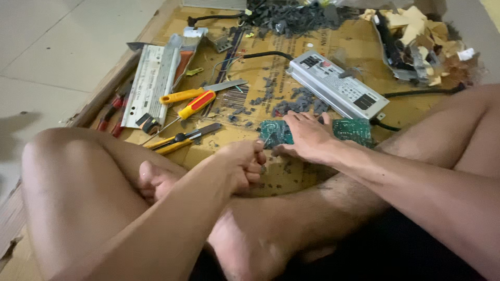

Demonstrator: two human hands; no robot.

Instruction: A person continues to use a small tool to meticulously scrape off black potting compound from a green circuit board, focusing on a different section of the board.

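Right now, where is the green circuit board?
In the head view, the green circuit board lies flat on the cardboard, centre-right, pressed under the right hand, just below the long silver metal box.

The scene is viewed from one head-worn camera, angled steeply down and forward, close over the cardboard.

- 2 hands: left hand at 6 o'clock, right hand just right of it
- 1 green circuit board, centre, partly hidden
- 2 long grey metal housings: one at 1 o'clock, one at 10 o'clock
- 1 yellow-handled screwdriver
- 1 orange-handled knife
- 1 yellow utility cutter
- 1 red-handled pliers, 9 o'clock
- grey crumbs: too many to count
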